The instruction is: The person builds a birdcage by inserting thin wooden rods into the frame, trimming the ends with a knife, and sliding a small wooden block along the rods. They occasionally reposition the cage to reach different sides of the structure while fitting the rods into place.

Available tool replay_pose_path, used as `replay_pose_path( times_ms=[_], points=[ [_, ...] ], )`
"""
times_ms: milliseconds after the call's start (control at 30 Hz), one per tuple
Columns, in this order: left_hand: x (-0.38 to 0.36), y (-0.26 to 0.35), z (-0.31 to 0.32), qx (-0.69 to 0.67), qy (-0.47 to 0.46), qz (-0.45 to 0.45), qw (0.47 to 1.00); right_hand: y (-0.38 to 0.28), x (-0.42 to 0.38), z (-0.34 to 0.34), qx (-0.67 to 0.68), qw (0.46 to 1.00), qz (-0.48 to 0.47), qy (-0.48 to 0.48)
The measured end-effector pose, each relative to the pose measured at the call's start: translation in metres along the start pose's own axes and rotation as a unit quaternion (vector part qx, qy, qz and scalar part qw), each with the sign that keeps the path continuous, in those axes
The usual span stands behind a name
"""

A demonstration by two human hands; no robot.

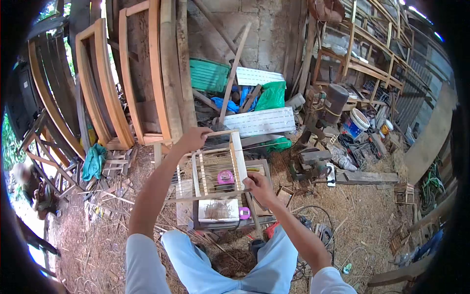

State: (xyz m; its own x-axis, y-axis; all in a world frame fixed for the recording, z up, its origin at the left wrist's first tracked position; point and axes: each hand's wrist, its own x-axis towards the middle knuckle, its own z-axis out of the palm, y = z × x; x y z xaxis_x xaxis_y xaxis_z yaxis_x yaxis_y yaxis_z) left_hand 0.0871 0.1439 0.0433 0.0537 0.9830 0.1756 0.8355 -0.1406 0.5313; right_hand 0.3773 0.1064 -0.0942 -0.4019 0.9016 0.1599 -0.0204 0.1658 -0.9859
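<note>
A light wooden frame with thin bars, like a small cage [237, 153], is held up over a low work surface. My left hand [194, 139] is closed on its upper left edge. At its right side, my right hand [259, 188] grips the lower right corner with thumb and fingers. Through the bars shows a pink round object [225, 177]. Below the frame lies a white block with a brown stained top [215, 209], and beside it a pink tape measure [244, 213].
Wooden frames [159, 73] lean at the back left. A green crate [209, 75] and white boards [259, 122] lie behind. At right are a dark container [336, 100], a bucket [360, 119] and cables. Shavings cover the floor. A person [34, 188] sits at far left.
</note>
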Motion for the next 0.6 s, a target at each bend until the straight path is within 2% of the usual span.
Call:
replay_pose_path(
  times_ms=[67,133,167,200,267,367,400,467,533,600],
  points=[
    [-0.007,-0.003,0.009,0.022,0.015,0.034,0.999,0.004,-0.011,0.003,-0.023,1.0,-0.009,-0.011],
    [-0.022,0.002,0.026,0.091,0.148,0.141,0.975,0.007,-0.024,0.008,-0.053,0.997,-0.044,0.027],
    [-0.036,0.021,0.033,0.106,0.214,0.139,0.961,-0.002,-0.032,0.008,-0.072,0.997,-0.029,0.017],
    [-0.048,0.038,0.039,0.106,0.213,0.139,0.961,-0.002,-0.033,0.008,-0.071,0.997,-0.028,0.017],
    [-0.072,0.063,0.062,0.127,0.326,0.223,0.91,0.002,-0.046,0.008,-0.069,0.997,-0.032,0.022],
    [-0.092,0.075,0.098,0.086,0.263,0.214,0.937,0.005,-0.056,0.01,-0.039,0.999,-0.03,0.023],
    [-0.092,0.077,0.103,0.083,0.261,0.215,0.937,0.007,-0.057,0.009,-0.026,0.998,-0.049,0.022],
    [-0.091,0.079,0.11,0.079,0.272,0.22,0.933,0.015,-0.065,0.008,-0.02,0.999,-0.026,0.025],
    [-0.087,0.078,0.109,0.083,0.286,0.225,0.928,0.023,-0.066,0.004,-0.097,0.995,-0.015,0.027],
    [-0.085,0.073,0.108,0.058,0.219,0.207,0.952,0.023,-0.075,0.009,-0.081,0.996,-0.033,0.035]
  ],
)
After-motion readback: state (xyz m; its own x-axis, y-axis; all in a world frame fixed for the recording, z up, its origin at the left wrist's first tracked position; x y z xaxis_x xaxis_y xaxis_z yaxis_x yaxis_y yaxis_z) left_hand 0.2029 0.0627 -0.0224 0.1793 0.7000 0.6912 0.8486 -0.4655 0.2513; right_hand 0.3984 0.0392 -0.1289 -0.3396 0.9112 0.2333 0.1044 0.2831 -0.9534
